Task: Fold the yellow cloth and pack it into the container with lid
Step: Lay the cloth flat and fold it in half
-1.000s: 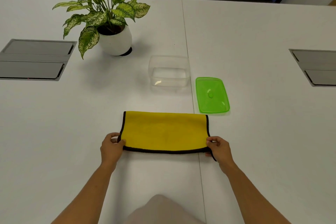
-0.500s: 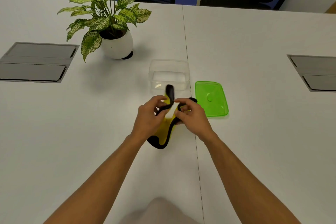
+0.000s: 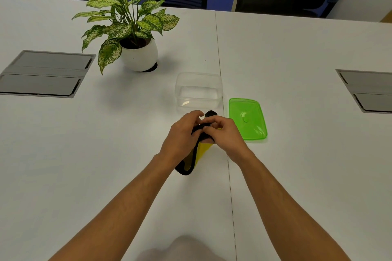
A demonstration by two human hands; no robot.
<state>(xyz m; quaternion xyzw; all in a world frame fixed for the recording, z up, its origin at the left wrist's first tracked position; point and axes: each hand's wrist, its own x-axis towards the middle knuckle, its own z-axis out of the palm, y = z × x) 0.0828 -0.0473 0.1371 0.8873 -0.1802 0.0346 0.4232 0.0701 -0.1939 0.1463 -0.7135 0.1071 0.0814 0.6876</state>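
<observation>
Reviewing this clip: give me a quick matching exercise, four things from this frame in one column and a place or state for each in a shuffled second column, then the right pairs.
Things:
1. yellow cloth
2. clear container
3. green lid
4. potted plant

Places or states:
A. lies flat on the table, off the container
B. stands at the far left, behind everything else
C. gathered up between the left hand and right hand
D. open and holding nothing

Pairs: 1-C, 2-D, 3-A, 4-B
</observation>
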